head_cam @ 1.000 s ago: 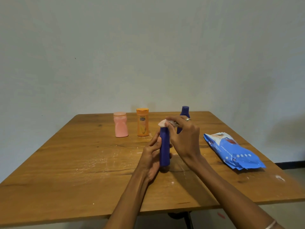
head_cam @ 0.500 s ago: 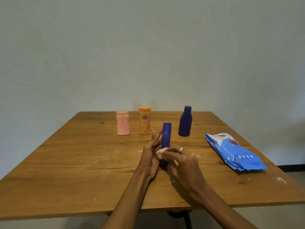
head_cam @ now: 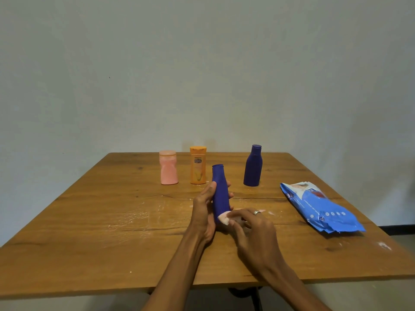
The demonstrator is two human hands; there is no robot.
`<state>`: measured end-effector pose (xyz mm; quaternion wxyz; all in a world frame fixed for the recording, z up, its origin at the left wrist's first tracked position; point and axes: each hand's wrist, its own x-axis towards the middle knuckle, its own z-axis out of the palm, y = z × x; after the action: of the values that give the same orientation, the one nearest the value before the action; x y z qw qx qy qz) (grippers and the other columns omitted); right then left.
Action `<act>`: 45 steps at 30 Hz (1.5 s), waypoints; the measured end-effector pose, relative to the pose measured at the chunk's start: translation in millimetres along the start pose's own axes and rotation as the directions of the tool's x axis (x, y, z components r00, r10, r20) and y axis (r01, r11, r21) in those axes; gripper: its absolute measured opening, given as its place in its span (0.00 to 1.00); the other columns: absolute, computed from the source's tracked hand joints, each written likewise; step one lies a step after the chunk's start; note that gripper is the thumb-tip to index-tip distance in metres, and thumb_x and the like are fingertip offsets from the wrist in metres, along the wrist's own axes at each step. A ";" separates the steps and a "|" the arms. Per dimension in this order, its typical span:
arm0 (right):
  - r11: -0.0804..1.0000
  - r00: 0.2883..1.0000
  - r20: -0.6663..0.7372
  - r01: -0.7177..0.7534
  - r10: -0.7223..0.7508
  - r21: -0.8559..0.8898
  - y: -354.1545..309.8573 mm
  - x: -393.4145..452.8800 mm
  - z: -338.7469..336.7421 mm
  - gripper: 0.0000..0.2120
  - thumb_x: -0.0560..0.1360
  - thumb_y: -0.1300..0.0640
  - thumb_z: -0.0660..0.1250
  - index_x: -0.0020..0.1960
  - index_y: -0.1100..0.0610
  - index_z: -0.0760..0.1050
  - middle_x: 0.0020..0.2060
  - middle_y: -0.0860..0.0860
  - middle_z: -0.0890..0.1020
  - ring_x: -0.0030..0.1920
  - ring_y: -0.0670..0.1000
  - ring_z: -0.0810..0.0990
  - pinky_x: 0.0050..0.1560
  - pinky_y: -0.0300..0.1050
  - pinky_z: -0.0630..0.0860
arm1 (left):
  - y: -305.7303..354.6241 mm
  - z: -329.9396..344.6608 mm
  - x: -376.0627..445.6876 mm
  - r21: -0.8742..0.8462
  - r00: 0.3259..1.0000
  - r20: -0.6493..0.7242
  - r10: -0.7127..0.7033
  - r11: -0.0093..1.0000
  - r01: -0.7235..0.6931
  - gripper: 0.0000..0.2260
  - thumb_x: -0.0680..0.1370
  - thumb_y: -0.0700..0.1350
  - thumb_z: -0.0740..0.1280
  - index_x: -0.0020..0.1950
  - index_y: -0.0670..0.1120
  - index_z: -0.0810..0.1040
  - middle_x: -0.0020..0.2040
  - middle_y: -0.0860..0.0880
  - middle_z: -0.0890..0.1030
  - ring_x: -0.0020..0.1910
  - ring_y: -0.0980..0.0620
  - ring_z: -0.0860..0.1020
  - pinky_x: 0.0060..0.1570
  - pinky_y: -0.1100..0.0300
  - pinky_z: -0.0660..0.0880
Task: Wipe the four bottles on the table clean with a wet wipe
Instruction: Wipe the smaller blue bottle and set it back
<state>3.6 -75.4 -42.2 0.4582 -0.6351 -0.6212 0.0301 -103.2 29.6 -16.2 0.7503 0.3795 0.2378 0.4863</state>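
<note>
My left hand (head_cam: 203,212) grips a slim dark blue bottle (head_cam: 219,189) near the middle of the wooden table (head_cam: 112,232), and the bottle leans slightly left. My right hand (head_cam: 253,230) pinches a crumpled white wet wipe (head_cam: 225,217) against the bottle's lower end. Three other bottles stand upright at the back: a pink bottle (head_cam: 168,167), an orange bottle (head_cam: 198,165) and a wider dark blue bottle (head_cam: 253,166).
A blue wet wipe pack (head_cam: 321,209) lies flat on the right side of the table. White smears mark the wood around the hands. A plain wall stands behind the table's far edge.
My right hand has slid the wipe from the top of the slim blue bottle down to its lower end. The bottle now leans a little to the left in my left hand.
</note>
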 end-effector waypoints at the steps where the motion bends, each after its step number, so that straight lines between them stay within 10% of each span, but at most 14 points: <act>1: 0.999 0.999 -0.017 -0.035 0.035 0.021 2.1 0.9 0.4 0.10 0.77 0.53 0.70 0.56 0.42 0.77 0.55 0.40 0.79 0.55 0.37 0.78 0.51 0.38 0.81 | -0.1 -0.6 -0.1 -0.007 1.000 0.000 0.001 1.000 -0.001 0.24 0.79 0.53 0.66 0.69 0.39 0.74 0.60 0.38 0.82 0.48 0.45 0.82 0.41 0.50 0.81; 17: 0.990 0.977 -0.201 -0.049 0.075 0.134 -3.8 29.0 0.0 0.10 0.78 0.51 0.70 0.59 0.43 0.77 0.53 0.38 0.80 0.56 0.38 0.77 0.49 0.35 0.79 | -5.0 -0.9 -0.4 0.046 0.996 0.021 -0.083 0.996 0.082 0.17 0.86 0.47 0.55 0.69 0.39 0.73 0.62 0.39 0.82 0.60 0.42 0.82 0.53 0.48 0.81; 31: 0.999 1.000 0.006 -0.016 0.016 0.042 -5.6 1.6 -0.4 0.05 0.77 0.49 0.68 0.52 0.41 0.75 0.47 0.37 0.78 0.50 0.38 0.78 0.46 0.40 0.81 | -6.3 2.9 3.8 0.323 0.994 -0.099 0.047 0.946 -0.012 0.15 0.86 0.54 0.53 0.57 0.49 0.76 0.47 0.41 0.83 0.41 0.47 0.82 0.44 0.51 0.79; 39: 0.982 0.976 -0.216 0.043 -0.003 0.182 -23.5 34.2 -3.9 0.07 0.77 0.55 0.71 0.54 0.46 0.78 0.47 0.40 0.80 0.51 0.39 0.78 0.47 0.31 0.76 | -6.4 4.2 -3.7 0.255 0.996 0.091 0.008 0.966 -0.031 0.31 0.76 0.67 0.64 0.64 0.41 0.77 0.57 0.34 0.81 0.52 0.38 0.81 0.58 0.38 0.76; 45: 0.971 0.939 -0.343 0.068 0.015 0.230 -27.4 67.4 -11.6 0.05 0.77 0.53 0.71 0.52 0.49 0.81 0.46 0.43 0.82 0.48 0.43 0.80 0.44 0.34 0.78 | -5.0 1.9 -3.8 0.206 0.980 0.198 0.001 0.978 -0.042 0.37 0.70 0.63 0.75 0.66 0.35 0.73 0.42 0.44 0.78 0.35 0.50 0.76 0.32 0.59 0.75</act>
<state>5.1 -31.9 17.3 0.6325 -0.5624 -0.5324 -0.0125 -100.7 24.3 -19.1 0.7208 0.5050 0.2079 0.4268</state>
